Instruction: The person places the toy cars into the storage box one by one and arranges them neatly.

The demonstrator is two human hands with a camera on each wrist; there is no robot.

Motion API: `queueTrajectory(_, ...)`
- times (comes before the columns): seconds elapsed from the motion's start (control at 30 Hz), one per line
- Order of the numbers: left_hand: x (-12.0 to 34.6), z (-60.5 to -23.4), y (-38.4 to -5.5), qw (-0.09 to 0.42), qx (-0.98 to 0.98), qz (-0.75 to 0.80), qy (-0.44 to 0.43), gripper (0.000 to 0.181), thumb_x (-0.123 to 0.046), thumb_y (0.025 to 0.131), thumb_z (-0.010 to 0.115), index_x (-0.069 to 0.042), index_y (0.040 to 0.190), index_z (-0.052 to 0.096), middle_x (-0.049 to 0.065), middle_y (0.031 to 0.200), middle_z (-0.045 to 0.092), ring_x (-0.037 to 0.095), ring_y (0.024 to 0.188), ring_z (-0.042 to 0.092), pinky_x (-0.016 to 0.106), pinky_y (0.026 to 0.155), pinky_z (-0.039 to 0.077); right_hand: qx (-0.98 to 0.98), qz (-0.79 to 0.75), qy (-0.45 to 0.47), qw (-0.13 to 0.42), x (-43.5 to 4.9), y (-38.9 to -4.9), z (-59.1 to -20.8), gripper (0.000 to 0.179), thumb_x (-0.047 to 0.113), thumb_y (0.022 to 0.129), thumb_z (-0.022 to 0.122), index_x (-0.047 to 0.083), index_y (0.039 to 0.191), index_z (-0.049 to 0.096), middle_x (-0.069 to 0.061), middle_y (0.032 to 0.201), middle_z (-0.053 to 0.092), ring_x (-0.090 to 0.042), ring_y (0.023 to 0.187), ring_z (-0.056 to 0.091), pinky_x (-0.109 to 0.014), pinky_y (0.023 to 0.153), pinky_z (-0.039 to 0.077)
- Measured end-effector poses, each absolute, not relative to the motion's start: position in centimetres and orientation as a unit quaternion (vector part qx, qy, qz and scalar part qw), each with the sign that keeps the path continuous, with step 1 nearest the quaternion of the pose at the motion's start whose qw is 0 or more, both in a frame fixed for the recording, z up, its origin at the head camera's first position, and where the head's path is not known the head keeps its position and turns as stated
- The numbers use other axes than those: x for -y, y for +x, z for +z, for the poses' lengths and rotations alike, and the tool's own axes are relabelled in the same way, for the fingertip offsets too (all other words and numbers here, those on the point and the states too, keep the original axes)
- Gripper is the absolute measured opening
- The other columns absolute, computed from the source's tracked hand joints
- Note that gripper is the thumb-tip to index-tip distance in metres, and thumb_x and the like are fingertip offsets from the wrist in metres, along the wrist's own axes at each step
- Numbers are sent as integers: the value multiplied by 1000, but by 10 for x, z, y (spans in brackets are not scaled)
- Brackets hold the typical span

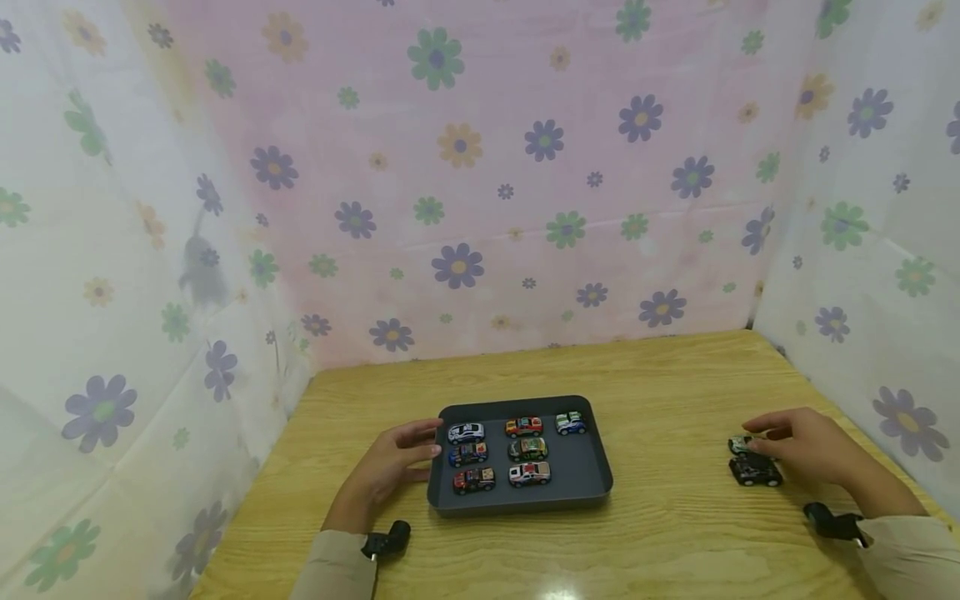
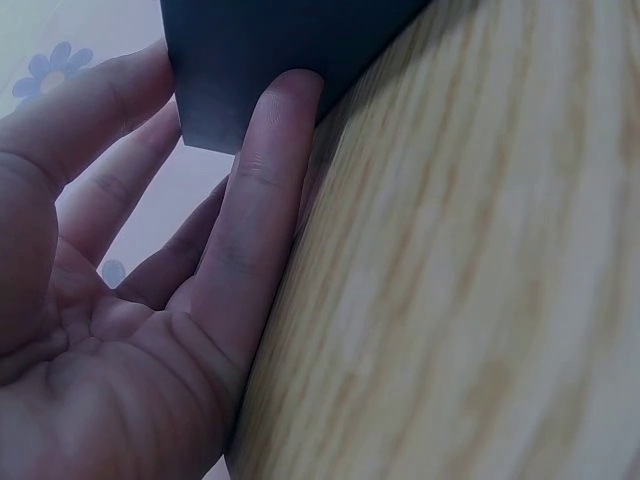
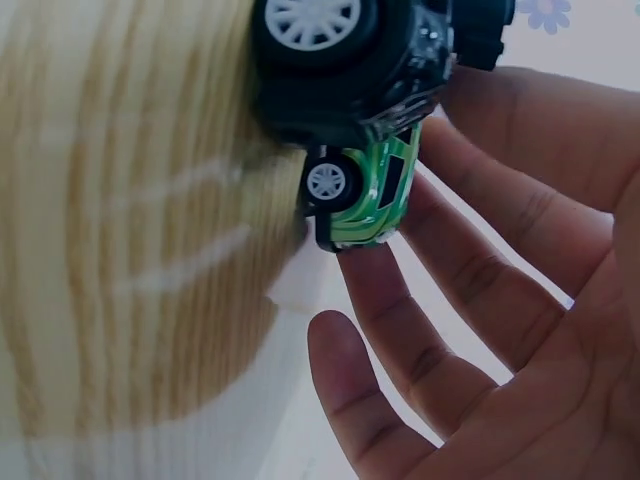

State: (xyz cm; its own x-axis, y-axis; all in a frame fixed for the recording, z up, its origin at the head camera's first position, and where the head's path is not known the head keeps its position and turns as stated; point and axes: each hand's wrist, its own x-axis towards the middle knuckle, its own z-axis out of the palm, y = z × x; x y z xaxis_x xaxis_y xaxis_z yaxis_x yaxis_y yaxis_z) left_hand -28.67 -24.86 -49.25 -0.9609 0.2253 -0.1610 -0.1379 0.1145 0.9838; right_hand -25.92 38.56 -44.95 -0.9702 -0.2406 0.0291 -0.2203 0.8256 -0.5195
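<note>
My left hand (image 1: pixel 386 467) is at the left side of a dark grey tray (image 1: pixel 600 479), its fingertips touching the tray's outer wall (image 2: pixel 250 60). Seven-odd rows aside, several small toy cars stand inside, among them a white one (image 1: pixel 467 432) and a red one (image 1: pixel 474 481). At the right of the table, my right hand (image 1: pixel 810 446) pinches a green toy car (image 3: pixel 375 195) between thumb and fingers; the thumb tip is partly hidden. Right in front of that car stands a black toy car (image 1: pixel 756 471) with large wheels.
The wooden table (image 1: pixel 675 533) carries the tray near its middle. Flowered cloth (image 1: pixel 510 167) hangs behind it and on both sides. A small black camera (image 1: pixel 386 540) sticks out from the left wrist, and another (image 1: pixel 832 522) from the right.
</note>
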Motion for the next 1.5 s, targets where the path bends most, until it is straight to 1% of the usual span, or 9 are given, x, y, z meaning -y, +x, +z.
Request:
queueTrajectory(0.13,248,-492,-286,138,-732,667,28,62,-16,93,79,-13,150,56,22,154,49,29,122,65,49,90,62,-957,-260,-129,15,-387,-260,-451,36,26,97,75,2,123,75,-20,120,74,-35,102,71,-38,75,62)
queueTrajectory(0.23,248,-492,-286,140,-729,670,29,62,-16,93,79,-12,150,56,22,153,50,29,121,65,49,90,62,-957,-258,-130,18,-388,-260,-451,35,26,96,75,2,122,75,-19,117,74,-32,99,72,-37,74,61)
queueTrajectory(0.5,248,-492,-287,137,-730,669,32,62,-16,93,79,-11,150,55,22,154,49,30,122,65,49,89,62,-958,-253,-128,31,-390,-264,-451,33,25,97,74,1,120,76,-16,113,76,-30,97,73,-40,75,62)
queueTrajectory(0.7,248,-493,-287,138,-732,666,32,62,-16,93,79,-13,150,56,21,155,49,29,122,65,49,89,63,-959,-253,-125,39,-391,-270,-451,29,23,94,77,2,115,78,-17,111,76,-34,96,73,-49,78,62)
queueTrajectory(0.87,249,-495,-287,136,-732,667,34,62,-17,92,80,-13,150,56,21,154,50,29,122,65,49,89,62,-962,-242,-120,44,-389,-273,-449,31,24,93,78,2,114,78,-17,110,77,-33,94,73,-49,76,61)
queueTrajectory(0.97,249,-495,-287,135,-734,665,37,63,-18,93,80,-13,150,56,22,154,50,29,122,65,49,89,62,-964,-232,-121,43,-387,-276,-446,31,24,92,79,1,113,78,-17,109,77,-36,95,72,-50,76,61)
queueTrajectory(1.13,250,-496,-286,137,-735,663,40,63,-20,93,80,-13,150,55,22,153,50,28,121,66,49,90,62,-967,-215,-130,49,-383,-280,-442,28,22,89,82,3,110,80,-17,108,77,-44,101,69,-58,81,58)
queueTrajectory(1.23,250,-496,-286,139,-735,662,41,64,-20,93,80,-13,151,55,21,154,50,28,121,66,49,90,62,-966,-216,-128,61,-380,-281,-440,27,22,89,82,4,109,80,-16,109,77,-44,103,69,-59,84,57)
queueTrajectory(1.5,251,-496,-287,139,-736,661,43,65,-22,92,80,-14,151,55,21,155,49,28,122,65,49,91,62,-964,-222,-124,81,-372,-283,-431,28,21,87,84,2,108,80,-19,109,77,-44,101,69,-60,84,57)
